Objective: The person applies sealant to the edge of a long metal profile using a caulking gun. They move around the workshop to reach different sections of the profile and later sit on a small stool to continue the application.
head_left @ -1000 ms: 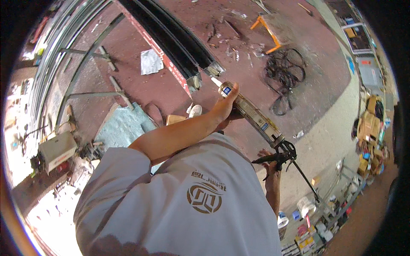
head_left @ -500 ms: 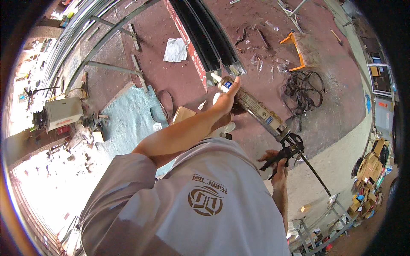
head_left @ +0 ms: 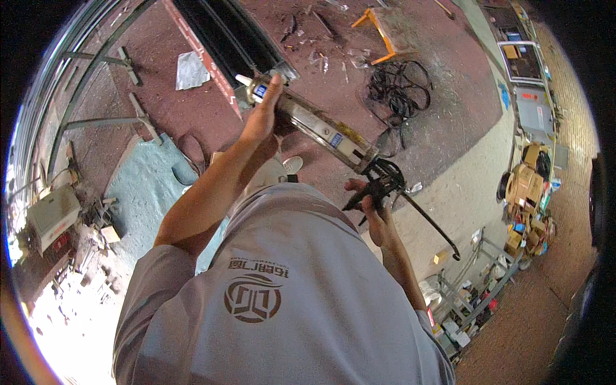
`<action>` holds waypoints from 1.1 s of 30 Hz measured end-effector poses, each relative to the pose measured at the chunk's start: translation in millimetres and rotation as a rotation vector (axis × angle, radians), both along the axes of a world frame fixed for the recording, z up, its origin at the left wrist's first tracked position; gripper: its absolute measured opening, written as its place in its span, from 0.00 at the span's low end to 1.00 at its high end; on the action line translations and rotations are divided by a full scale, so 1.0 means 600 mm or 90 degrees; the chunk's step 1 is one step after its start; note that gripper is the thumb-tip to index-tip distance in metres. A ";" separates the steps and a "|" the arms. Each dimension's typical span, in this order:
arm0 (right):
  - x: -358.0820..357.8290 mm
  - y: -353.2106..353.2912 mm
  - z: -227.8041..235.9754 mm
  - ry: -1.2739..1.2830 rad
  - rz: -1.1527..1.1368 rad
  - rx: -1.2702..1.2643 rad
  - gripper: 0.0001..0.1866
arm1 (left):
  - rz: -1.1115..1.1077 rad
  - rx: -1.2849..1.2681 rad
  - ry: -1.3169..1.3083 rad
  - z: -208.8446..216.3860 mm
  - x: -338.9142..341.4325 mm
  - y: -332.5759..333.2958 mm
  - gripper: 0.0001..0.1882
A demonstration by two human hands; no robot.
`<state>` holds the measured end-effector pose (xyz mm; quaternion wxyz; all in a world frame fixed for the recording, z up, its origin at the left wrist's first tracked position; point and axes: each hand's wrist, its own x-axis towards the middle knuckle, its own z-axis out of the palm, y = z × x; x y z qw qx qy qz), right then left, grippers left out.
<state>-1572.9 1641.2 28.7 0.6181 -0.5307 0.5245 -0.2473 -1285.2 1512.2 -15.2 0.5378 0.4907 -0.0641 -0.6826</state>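
Note:
A long caulking gun (head_left: 328,133) with a cartridge in it lies slantwise across both my hands, its white nozzle pointing up and left. My left hand (head_left: 262,120) is wrapped round the front of the barrel, just behind the nozzle. My right hand (head_left: 373,208) grips the black handle and trigger at the rear, fingers partly hidden by the handle. From there the bent black rod (head_left: 431,224) sticks out backward. Just beyond the nozzle stand long black profiles (head_left: 224,35) with a red-and-white printed side; the nozzle appears above their near end, but contact cannot be made out.
A coiled black cable (head_left: 399,90) and an orange-legged stool (head_left: 378,38) lie on the reddish floor ahead. White sheet (head_left: 191,70), metal racks (head_left: 102,122) and a teal mat (head_left: 144,183) are at left. Cardboard boxes (head_left: 527,183) and a metal frame (head_left: 478,289) line the right.
My view has turned, so the surroundings slide left and up. The caulking gun has moved up and left in view, farther from my torso; both hands keep their hold.

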 end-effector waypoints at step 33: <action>-0.003 -0.009 0.072 -0.381 -0.171 0.260 0.46 | -0.056 0.022 0.017 -0.003 -0.007 0.012 0.30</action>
